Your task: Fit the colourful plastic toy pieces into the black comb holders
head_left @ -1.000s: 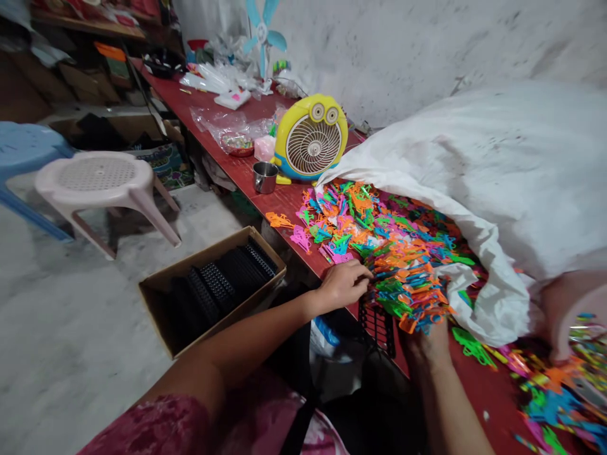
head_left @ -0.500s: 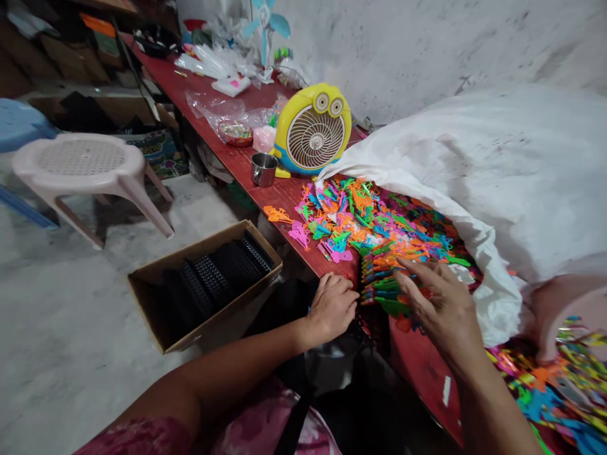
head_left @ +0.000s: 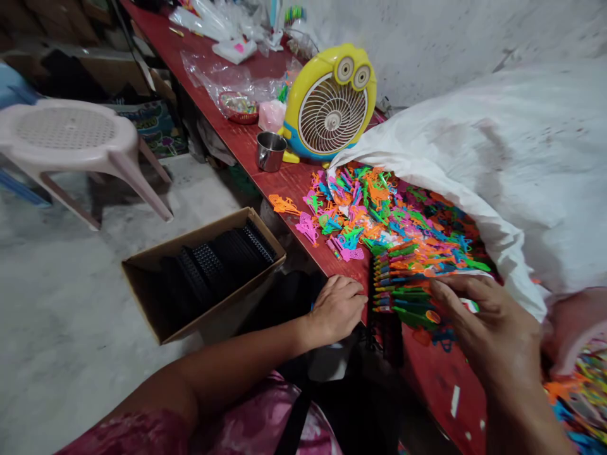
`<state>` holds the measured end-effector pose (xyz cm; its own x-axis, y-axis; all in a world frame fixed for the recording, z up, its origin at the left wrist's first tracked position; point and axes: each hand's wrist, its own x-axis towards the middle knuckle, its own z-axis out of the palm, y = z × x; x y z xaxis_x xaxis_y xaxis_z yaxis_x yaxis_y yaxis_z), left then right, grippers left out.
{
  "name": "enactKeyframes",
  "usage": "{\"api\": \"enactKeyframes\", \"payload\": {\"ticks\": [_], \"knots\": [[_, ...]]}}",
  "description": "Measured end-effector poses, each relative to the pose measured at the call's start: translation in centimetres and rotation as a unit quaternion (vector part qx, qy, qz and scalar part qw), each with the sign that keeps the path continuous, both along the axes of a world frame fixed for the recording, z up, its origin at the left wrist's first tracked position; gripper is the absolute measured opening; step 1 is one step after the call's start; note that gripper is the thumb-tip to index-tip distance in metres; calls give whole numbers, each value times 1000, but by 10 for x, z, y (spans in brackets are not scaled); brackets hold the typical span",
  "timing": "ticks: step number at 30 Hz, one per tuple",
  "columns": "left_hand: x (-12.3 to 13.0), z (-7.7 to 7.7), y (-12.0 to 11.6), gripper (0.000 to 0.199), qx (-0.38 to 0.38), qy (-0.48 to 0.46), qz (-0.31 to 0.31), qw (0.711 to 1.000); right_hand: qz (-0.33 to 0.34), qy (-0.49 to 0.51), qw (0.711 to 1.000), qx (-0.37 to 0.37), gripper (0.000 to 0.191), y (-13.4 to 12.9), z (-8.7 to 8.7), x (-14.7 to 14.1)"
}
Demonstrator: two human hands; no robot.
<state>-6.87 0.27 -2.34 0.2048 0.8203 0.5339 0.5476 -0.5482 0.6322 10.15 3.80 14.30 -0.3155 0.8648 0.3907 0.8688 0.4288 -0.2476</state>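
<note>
My left hand [head_left: 339, 309] lies at the front edge of the red table, its fingers curled under toward a black rack [head_left: 371, 294]; what they grip is hidden. Colourful plastic pieces [head_left: 403, 297] with tube-like ends stand in a row along this rack, orange, green, blue and pink. My right hand [head_left: 497, 322] is over the right side of that row, thumb and fingers drawn together at the pieces. Whatever is between its fingertips cannot be made out. Behind the rack spreads a loose heap of similar plastic pieces [head_left: 379, 202], spilling from a large white sack [head_left: 474, 126].
A yellow and blue fan [head_left: 332, 114] and a metal cup [head_left: 270, 151] stand on the red table [head_left: 284, 180]. Below, a cardboard box [head_left: 142, 297] holds black racks. A pale stool [head_left: 71, 129] is at left. A pink container [head_left: 573, 328] lies at right with more coloured pieces.
My right hand has come down onto the row of pieces, and its fingers have drawn closer together. My left hand stays at the table edge. The camera view has shifted slightly.
</note>
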Motion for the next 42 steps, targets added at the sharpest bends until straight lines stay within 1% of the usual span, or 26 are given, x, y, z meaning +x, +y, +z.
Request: {"api": "enactKeyframes", "payload": {"ticks": [3,6,9,11,14,20,24,26,29,33,37,39,42], "knots": [[-1,7,4,23,-32,10,3,999,-6,-9,1000,-11,31,0,2,2],[0,15,14,23,-71,15,16,997,-12,-21,1000,-7,34,0,3,1],[4,22,28,22,-101,11,25,995,-27,-30,998,-39,35,2,4,0],[6,25,36,19,-109,6,19,994,-37,-30,997,-67,37,3,4,0],[9,27,43,15,-109,7,4,994,-51,-29,995,-78,39,5,4,1],[7,29,44,15,-107,21,-20,994,-81,-27,990,-114,42,4,4,2],[4,30,47,19,-136,-11,-25,990,-82,-34,990,-113,42,6,5,2],[1,30,50,25,-158,-45,-28,986,-74,-27,989,-122,43,7,5,3],[-4,30,55,33,-181,-102,-52,977,-53,-4,988,-148,42,10,3,10],[-7,28,59,40,-169,-122,-96,973,-36,14,985,-166,38,14,1,19],[-6,26,58,37,-154,-117,-114,975,-22,21,985,-172,38,14,1,21],[-6,28,58,35,-155,-107,-110,976,-20,18,984,-176,38,13,3,20],[-6,39,60,25,-133,-59,-107,984,-18,14,984,-174,38,13,4,17]]}}
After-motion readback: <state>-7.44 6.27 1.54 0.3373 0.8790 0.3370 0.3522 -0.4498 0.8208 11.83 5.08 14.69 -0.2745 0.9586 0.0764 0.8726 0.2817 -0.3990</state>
